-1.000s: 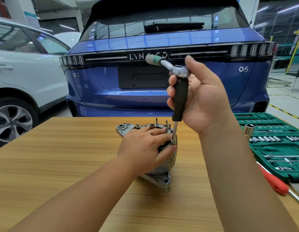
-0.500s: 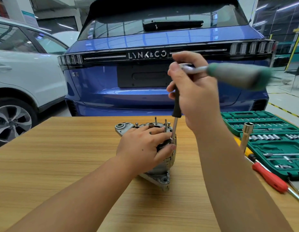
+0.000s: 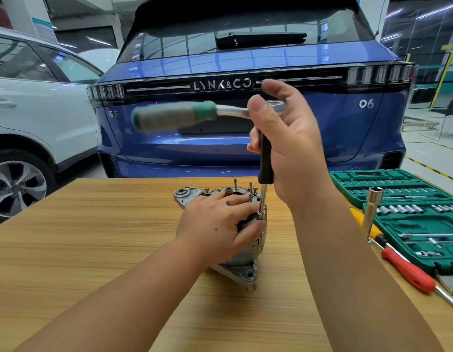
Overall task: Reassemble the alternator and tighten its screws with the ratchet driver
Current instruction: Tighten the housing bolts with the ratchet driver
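Note:
The grey metal alternator [image 3: 241, 269] stands on the wooden table [image 3: 93, 237], studs pointing up at its top. My left hand [image 3: 220, 228] grips its upper body from the left, thumb against the housing. A ratchet driver stands upright above it: a black extension shaft [image 3: 265, 161] with its socket tip on a screw at the alternator's right edge. Its green-grey handle [image 3: 173, 116] is blurred and points left. My right hand [image 3: 290, 146] holds the driver at the ratchet head, fingers curled around the black shaft.
An open green socket set case [image 3: 398, 196] lies at the right. Beside it are a red-handled screwdriver [image 3: 408, 271], a yellow-handled one [image 3: 359, 219] and an upright tube socket [image 3: 371, 212]. A blue car [image 3: 245, 123] and a white car [image 3: 42, 118] stand behind the table.
The ratchet handle swung round from pointing right half a second ago to pointing left now. My left hand and the alternator stayed put.

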Tool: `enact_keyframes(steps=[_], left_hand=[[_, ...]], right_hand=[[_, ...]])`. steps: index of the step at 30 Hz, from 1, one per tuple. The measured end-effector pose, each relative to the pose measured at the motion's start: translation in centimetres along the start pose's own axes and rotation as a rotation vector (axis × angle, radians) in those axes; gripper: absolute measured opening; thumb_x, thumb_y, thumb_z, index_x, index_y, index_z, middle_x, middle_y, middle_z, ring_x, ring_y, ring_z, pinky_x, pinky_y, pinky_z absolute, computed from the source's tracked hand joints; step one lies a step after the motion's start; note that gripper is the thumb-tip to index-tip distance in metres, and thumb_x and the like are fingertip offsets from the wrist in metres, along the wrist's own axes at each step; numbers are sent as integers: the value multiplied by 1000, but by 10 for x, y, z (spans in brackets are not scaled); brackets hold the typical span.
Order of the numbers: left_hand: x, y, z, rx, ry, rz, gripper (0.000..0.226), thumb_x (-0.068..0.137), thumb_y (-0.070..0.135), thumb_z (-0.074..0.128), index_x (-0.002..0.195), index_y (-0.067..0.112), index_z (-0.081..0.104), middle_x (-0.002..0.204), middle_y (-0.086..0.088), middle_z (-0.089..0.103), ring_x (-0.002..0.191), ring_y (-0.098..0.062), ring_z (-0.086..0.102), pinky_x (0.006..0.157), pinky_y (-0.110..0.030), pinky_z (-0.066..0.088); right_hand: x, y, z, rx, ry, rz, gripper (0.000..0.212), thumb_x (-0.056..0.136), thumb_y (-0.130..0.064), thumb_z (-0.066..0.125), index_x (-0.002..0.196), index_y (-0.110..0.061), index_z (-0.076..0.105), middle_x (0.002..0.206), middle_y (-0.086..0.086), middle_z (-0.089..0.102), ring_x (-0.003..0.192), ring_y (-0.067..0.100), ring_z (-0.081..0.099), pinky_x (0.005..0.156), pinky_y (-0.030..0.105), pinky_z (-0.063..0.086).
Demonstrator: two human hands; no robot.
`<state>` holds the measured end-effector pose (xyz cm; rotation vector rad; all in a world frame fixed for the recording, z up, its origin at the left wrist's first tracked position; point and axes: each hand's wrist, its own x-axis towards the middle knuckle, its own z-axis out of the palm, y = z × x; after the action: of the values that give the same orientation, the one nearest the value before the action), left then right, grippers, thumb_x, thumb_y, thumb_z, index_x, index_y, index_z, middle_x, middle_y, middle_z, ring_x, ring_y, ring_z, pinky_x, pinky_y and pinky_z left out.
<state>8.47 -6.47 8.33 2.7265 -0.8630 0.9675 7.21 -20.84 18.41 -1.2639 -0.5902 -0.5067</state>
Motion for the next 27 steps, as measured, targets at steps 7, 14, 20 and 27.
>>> enact_keyframes(steps=[7, 14, 20, 27], left_hand=[[0, -1, -1, 3, -16, -4, 50, 98, 63, 34, 123, 39, 70, 124, 11, 71, 109, -17, 68, 76, -36, 54], [1, 0, -2, -7, -49, 1, 55, 98, 65, 29, 125, 39, 69, 128, 12, 69, 114, -16, 66, 80, -38, 55], [0, 0, 0, -1, -44, -9, 51, 98, 65, 30, 122, 41, 69, 126, 14, 69, 111, -15, 66, 77, -36, 53], [0, -1, 2, 3, -8, -2, 47, 99, 63, 33, 115, 40, 71, 121, 15, 70, 104, -15, 67, 71, -33, 50]], right_hand=[[7, -13, -15, 368, -23, 397, 33, 83, -36, 70, 102, -10, 61, 73, -2, 62, 56, 13, 49, 62, 28, 38], [7, -13, -23, 476, -123, 450, 22, 79, -30, 69, 93, -21, 56, 88, -3, 65, 73, 15, 64, 72, 30, 46], [-1, 1, -1, -82, -16, -19, 20, 100, -5, 59, 103, -24, 60, 90, 7, 64, 66, 19, 63, 63, 37, 53], [5, 8, -8, 42, -149, -18, 24, 90, -10, 45, 109, -18, 58, 79, 8, 55, 62, 26, 51, 57, 37, 47]])
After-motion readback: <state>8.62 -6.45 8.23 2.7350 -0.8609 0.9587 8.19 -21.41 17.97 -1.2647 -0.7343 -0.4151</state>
